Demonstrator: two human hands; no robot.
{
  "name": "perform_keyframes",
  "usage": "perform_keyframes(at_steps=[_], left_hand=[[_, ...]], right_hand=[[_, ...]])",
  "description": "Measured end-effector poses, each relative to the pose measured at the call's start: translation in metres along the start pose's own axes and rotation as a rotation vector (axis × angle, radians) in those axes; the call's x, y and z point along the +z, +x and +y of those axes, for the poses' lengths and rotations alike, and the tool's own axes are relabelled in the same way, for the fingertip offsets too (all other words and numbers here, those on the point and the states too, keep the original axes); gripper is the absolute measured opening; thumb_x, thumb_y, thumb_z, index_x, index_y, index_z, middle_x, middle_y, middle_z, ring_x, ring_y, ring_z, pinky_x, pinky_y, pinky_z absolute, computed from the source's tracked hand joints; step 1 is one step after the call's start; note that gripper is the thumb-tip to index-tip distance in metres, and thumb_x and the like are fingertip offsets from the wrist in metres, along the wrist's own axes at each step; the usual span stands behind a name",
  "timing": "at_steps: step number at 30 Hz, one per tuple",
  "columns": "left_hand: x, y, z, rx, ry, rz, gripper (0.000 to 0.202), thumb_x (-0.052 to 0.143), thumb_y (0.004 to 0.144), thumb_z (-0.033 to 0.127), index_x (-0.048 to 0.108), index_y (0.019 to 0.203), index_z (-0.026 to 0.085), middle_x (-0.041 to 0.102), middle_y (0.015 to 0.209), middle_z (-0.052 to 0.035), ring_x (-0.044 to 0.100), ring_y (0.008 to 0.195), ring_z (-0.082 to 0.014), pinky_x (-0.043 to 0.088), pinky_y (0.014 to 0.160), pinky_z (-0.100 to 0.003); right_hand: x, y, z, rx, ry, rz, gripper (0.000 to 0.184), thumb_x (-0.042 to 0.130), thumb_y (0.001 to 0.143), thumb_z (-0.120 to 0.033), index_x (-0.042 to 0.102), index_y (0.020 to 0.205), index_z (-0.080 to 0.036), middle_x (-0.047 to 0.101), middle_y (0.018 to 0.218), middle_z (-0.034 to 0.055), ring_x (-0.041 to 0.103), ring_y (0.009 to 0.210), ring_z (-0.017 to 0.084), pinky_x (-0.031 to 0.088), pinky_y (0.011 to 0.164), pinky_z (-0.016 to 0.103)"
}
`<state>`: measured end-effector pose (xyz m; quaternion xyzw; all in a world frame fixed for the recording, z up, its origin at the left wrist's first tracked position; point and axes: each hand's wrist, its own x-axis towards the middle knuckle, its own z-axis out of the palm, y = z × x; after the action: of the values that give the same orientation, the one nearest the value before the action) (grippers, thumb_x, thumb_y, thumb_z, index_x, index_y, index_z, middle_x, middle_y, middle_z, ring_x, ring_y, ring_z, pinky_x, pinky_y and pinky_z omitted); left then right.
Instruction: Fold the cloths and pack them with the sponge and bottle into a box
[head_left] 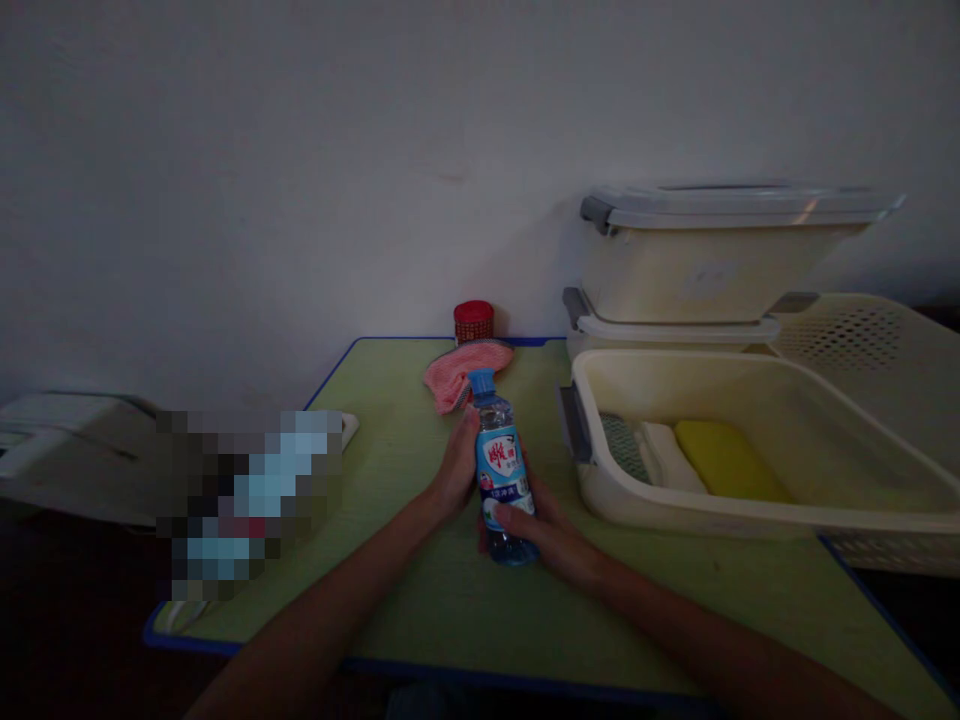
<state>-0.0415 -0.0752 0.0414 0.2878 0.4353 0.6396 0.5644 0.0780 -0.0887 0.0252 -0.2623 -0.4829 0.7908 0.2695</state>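
Observation:
A clear bottle of dish soap [504, 470] with a blue cap and a blue label is held between my two hands over the green table [405, 560]. My left hand [456, 465] grips its upper left side, near the shoulder. Lower down, my right hand [544, 525] wraps around the right side, its thumb lying across the label. The bottle leans slightly, and its cap is on. Just behind the cap lies a crumpled pink cloth [465, 370]. Some of the fingers of both hands are hidden behind the bottle.
An open cream bin [697, 515] at right holds a yellow cloth [724, 460], a white one and a green patterned one. Behind it stand stacked lidded boxes [675, 270] and a perforated basket [847, 335]. A red-lidded container [474, 322] stands near the wall. A blurred-out object [262, 500] is at left.

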Motion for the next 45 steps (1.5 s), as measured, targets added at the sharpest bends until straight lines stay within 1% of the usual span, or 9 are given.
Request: perform_keyframes(at_steps=[4, 7, 12, 20, 24, 29, 33, 40, 45], left_hand=[[0.0, -0.001, 0.0, -0.014, -0.034, -0.019, 0.069, 0.056, 0.055, 0.077, 0.057, 0.082, 0.014, 0.061, 0.055, -0.0005, 0.06, 0.047, -0.0145, 0.046, 0.042, -0.022], [-0.001, -0.001, 0.0, -0.018, -0.033, -0.019, 0.066, 0.054, 0.058, 0.075, 0.057, 0.081, 0.013, 0.061, 0.054, -0.0008, 0.061, 0.05, -0.0158, 0.046, 0.041, -0.022], [-0.002, 0.0, 0.0, -0.021, -0.055, -0.001, 0.064, 0.057, 0.058, 0.073, 0.057, 0.081, 0.013, 0.061, 0.054, -0.0003, 0.059, 0.046, -0.0143, 0.046, 0.041, -0.022], [0.003, -0.004, 0.004, -0.118, -0.157, 0.014, 0.055, 0.048, 0.074, 0.066, 0.059, 0.08, 0.012, 0.061, 0.054, -0.0005, 0.056, 0.042, -0.0109, 0.046, 0.043, -0.021], [0.003, -0.005, 0.006, -0.144, -0.16, 0.013, 0.054, 0.049, 0.074, 0.066, 0.06, 0.075, 0.012, 0.06, 0.052, -0.0011, 0.059, 0.046, -0.0132, 0.048, 0.046, -0.022], [0.003, -0.006, 0.007, -0.154, -0.168, -0.025, 0.057, 0.048, 0.072, 0.068, 0.06, 0.072, 0.012, 0.06, 0.053, -0.0033, 0.062, 0.051, -0.0172, 0.05, 0.048, -0.025], [0.005, -0.008, 0.01, -0.14, -0.203, -0.018, 0.055, 0.05, 0.072, 0.067, 0.059, 0.072, 0.012, 0.06, 0.052, -0.0027, 0.062, 0.05, -0.0166, 0.05, 0.048, -0.025], [0.006, -0.01, 0.012, -0.161, -0.274, -0.009, 0.055, 0.047, 0.076, 0.064, 0.06, 0.072, 0.011, 0.06, 0.052, -0.0022, 0.054, 0.04, -0.0114, 0.046, 0.043, -0.023], [0.004, -0.009, 0.011, -0.173, -0.259, -0.014, 0.055, 0.046, 0.076, 0.065, 0.06, 0.071, 0.012, 0.058, 0.051, -0.0015, 0.053, 0.04, -0.0109, 0.044, 0.042, -0.022]], right_hand=[[-0.002, 0.001, -0.002, -0.033, -0.07, -0.065, 0.066, 0.078, 0.049, -0.049, 0.044, 0.099, -0.022, 0.056, 0.079, -0.0009, 0.056, 0.064, 0.014, 0.047, 0.061, 0.03], [-0.003, 0.002, -0.003, -0.06, -0.145, -0.096, 0.063, 0.081, 0.045, -0.043, 0.047, 0.094, -0.021, 0.055, 0.082, 0.0003, 0.055, 0.073, 0.016, 0.046, 0.067, 0.032], [-0.003, 0.002, -0.003, -0.035, -0.171, -0.114, 0.054, 0.079, 0.049, -0.041, 0.047, 0.086, -0.02, 0.054, 0.081, 0.0004, 0.053, 0.068, 0.014, 0.046, 0.065, 0.031], [0.001, -0.001, -0.003, -0.062, -0.138, -0.072, 0.058, 0.079, 0.049, -0.044, 0.046, 0.091, -0.021, 0.055, 0.082, 0.0001, 0.054, 0.071, 0.015, 0.046, 0.066, 0.031], [0.002, -0.001, -0.003, -0.047, -0.126, -0.088, 0.063, 0.079, 0.049, -0.043, 0.045, 0.097, -0.022, 0.055, 0.081, -0.0005, 0.054, 0.071, 0.015, 0.046, 0.066, 0.03], [0.004, -0.002, -0.002, -0.059, -0.157, -0.092, 0.062, 0.078, 0.049, -0.046, 0.046, 0.096, -0.021, 0.055, 0.079, -0.0002, 0.054, 0.071, 0.014, 0.046, 0.065, 0.03], [0.006, -0.004, -0.004, -0.064, -0.193, -0.097, 0.064, 0.078, 0.049, -0.048, 0.047, 0.098, -0.02, 0.055, 0.081, 0.0004, 0.054, 0.071, 0.014, 0.047, 0.066, 0.029], [0.007, -0.006, -0.005, -0.091, -0.216, -0.095, 0.063, 0.078, 0.052, -0.046, 0.048, 0.101, -0.019, 0.056, 0.085, 0.0025, 0.055, 0.084, 0.018, 0.047, 0.076, 0.034], [0.006, -0.006, -0.004, -0.094, -0.218, -0.116, 0.059, 0.077, 0.055, -0.045, 0.049, 0.1, -0.02, 0.056, 0.08, 0.0014, 0.055, 0.082, 0.017, 0.047, 0.075, 0.034]])
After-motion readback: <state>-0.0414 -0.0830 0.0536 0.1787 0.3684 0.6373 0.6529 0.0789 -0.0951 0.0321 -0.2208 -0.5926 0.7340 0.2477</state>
